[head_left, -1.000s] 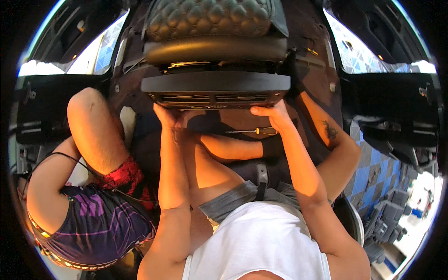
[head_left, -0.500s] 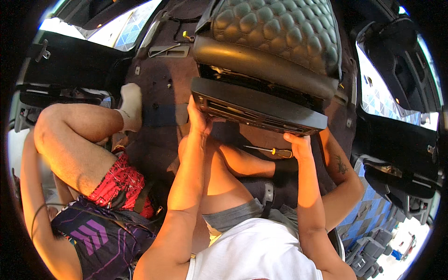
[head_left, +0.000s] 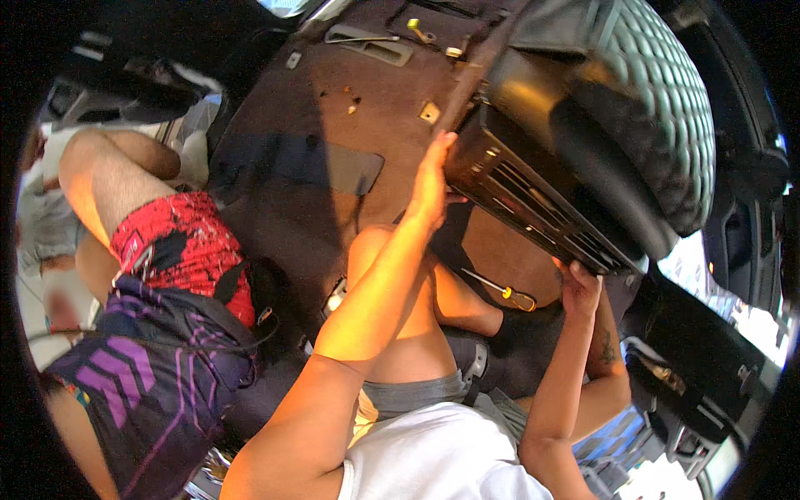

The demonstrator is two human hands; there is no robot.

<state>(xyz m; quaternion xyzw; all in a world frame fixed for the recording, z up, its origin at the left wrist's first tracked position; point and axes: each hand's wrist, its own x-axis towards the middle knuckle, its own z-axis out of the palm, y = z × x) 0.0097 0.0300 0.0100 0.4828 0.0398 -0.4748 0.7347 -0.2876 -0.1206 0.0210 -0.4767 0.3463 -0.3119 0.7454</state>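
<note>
A black plastic trim panel with long slots tilts against the front of a black seat with quilted upholstery. My left hand grips the panel's upper left end, its fingers along the edge and its thumb below. At the lower right end, my right hand holds the bottom edge from beneath, fingers partly hidden under it. A screwdriver with a yellow and black handle lies on the floor just left of my right hand, by my bent leg.
Brown-black carpet covers the vehicle floor. At the far side are a recessed tray with a metal tool, a yellow-ended item and small loose bits. Another person in red shorts sits close on my left.
The view has swung, shifting the seat and panel to the right in the picture. The panel now slants more steeply down to the right. Both my hands remain on it.
</note>
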